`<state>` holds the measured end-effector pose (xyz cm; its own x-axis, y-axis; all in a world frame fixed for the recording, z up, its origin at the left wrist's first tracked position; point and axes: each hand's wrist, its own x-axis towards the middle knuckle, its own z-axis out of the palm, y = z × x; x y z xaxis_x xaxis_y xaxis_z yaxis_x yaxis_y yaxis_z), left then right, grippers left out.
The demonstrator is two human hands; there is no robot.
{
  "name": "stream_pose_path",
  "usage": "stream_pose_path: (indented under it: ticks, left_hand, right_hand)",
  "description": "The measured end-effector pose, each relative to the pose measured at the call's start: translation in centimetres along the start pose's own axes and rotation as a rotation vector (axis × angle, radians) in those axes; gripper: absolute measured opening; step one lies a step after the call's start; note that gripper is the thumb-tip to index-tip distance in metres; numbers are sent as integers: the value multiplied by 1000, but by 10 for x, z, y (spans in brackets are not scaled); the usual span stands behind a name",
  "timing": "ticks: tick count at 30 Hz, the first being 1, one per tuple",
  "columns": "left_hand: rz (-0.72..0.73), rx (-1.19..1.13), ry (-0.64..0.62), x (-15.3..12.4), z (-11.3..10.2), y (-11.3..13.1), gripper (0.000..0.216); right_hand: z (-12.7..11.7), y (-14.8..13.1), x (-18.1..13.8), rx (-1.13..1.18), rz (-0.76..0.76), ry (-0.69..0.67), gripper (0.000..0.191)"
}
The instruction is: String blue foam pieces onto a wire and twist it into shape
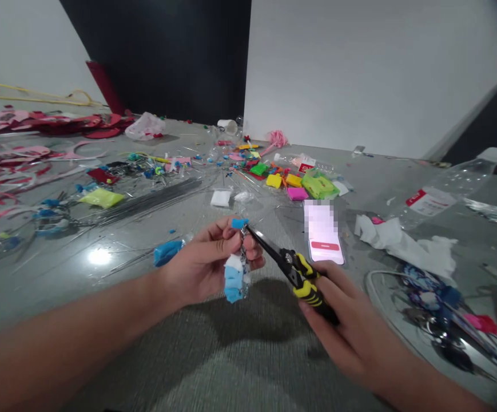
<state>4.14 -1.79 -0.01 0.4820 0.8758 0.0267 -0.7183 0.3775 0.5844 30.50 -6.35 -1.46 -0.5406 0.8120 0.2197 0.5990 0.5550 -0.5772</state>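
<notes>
Left forearm (89,323): nearest the camera, bare, slanting in from the lower left corner.
Right hand (346,320): closed around the handles of the long-nosed pliers, thumb low along the grip.
Pliers (291,260): black with yellow bands, pointing up and leftward; the tip meets or just reaches the upper blue piece, and whether it bites on anything is too small to tell.
Left hand (207,257): pinching a metal chain (243,243) between thumb and fingers, held up above the desk (158,355).
Upper blue piece (239,224): at the top of the chain, by the left fingertips.
Blue-and-white charm (233,280): hanging below the left thumb, white at its top, blue beneath.
Blue packet (167,252): on the desk, just beside the left wrist.
Phone (326,234): screen lit, with a red button near its lower edge, lying just beyond the right hand.
Packets past the hands: a white one (221,198) near the middle; yellow (274,181), pink (297,194) and green (319,184) ones grouped behind the phone.
Wires (149,200): a thin grey bundle on the left, beside a yellow-green packet (102,197).
Bottle (449,191): clear, red-and-white label, at the right behind crumpled tissue (406,243).
Cut pieces (72,126): red and pink, heaped at the far left.
</notes>
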Motion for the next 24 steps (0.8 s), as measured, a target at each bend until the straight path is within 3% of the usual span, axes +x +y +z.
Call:
stream_pose_path:
  ticks: [24]
  left_hand:
    - [-46, -61, 9, 1, -5, -4, 11]
  right_hand:
    - [5, 17, 0, -255, -84, 111, 15]
